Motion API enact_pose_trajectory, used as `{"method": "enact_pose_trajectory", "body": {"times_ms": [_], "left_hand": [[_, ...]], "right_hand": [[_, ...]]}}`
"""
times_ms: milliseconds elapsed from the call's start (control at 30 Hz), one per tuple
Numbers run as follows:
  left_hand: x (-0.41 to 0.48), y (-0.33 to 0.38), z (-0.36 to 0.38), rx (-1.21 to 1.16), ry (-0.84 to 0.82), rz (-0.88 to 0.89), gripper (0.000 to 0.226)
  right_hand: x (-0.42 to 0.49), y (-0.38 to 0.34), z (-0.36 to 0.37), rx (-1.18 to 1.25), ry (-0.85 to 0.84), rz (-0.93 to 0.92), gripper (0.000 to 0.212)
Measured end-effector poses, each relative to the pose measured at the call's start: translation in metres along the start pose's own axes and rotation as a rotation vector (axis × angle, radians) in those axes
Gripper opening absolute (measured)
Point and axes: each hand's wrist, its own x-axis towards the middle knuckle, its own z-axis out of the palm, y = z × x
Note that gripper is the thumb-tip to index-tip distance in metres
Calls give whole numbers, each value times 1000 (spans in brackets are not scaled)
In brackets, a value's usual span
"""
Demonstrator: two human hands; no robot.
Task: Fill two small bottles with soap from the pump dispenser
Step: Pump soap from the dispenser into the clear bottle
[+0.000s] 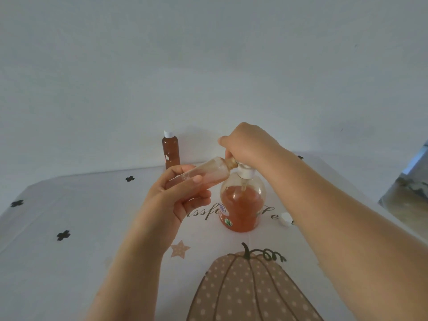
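A clear pump dispenser (242, 205) stands upright in the middle of a white surface (92, 228) and is a little over half full of orange soap. There are two small bottles. One small bottle (171, 149), full of orange-brown soap and closed with a white cap, stands upright at the far edge, well apart from the dispenser. The other bottle (208, 172) is clear, uncapped and nearly empty, tilted with its open mouth at the pump's nozzle. One loose white cap (286, 219) lies on the surface just right of the dispenser. The left hand (176, 195) grips the tilted bottle with its fingers wrapped around the body. The right hand (250, 144) sits knuckles-up on the pump head, fingers curled over it.
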Motion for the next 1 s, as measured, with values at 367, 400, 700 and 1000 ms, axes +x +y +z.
{"method": "enact_pose_trajectory", "body": {"times_ms": [367, 400, 700, 1000], "left_hand": [[0, -1, 0, -5, 2, 14, 26], [0, -1, 1, -10, -2, 18, 27], [-6, 4, 6, -34, -49, 32, 35], [-5, 4, 6, -47, -32, 43, 36]], "right_hand": [[-1, 2, -1, -5, 16, -28, 32], [-3, 0, -3, -12, 22, -29, 32], [-9, -13, -26, -132, -100, -55, 30], [1, -20, -24, -117, -109, -86, 34]]}}
